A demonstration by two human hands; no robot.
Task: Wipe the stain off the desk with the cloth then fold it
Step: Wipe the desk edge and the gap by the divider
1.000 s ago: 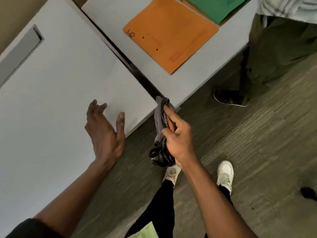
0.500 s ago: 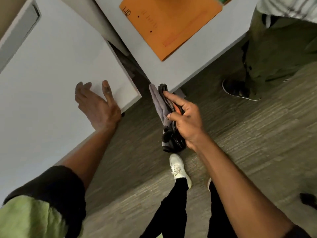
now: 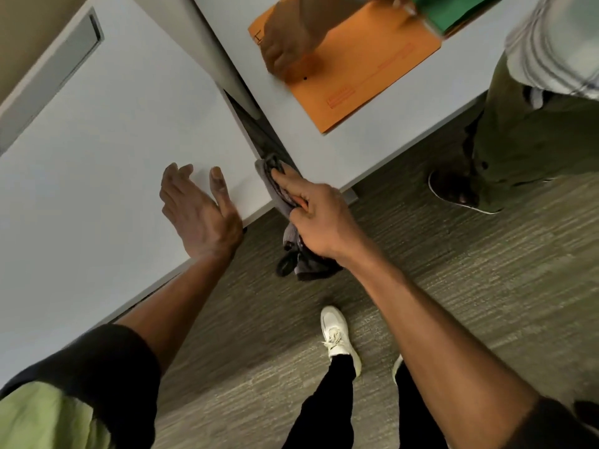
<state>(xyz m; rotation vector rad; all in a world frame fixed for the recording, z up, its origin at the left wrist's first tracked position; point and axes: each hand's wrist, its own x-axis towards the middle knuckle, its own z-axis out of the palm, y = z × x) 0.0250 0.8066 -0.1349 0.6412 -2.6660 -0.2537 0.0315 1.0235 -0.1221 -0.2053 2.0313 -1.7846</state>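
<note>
Loosely bunched, the grey cloth [image 3: 285,202] hangs from the right hand [image 3: 319,218]'s grip; left hand [image 3: 197,212] spread wide.

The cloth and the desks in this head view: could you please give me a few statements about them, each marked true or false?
1. The right hand grips the grey cloth, bunched up. True.
2. The cloth is spread flat on the white desk. False: it is held off the desk's corner, partly hanging over the carpet.
3. The left hand is open over the desk's edge and holds nothing. True.
4. The orange folder lies on the same desk as the left hand. False: it lies on the neighbouring desk, beyond a dark gap.
5. Another person's hand is over the orange folder. True.
</note>
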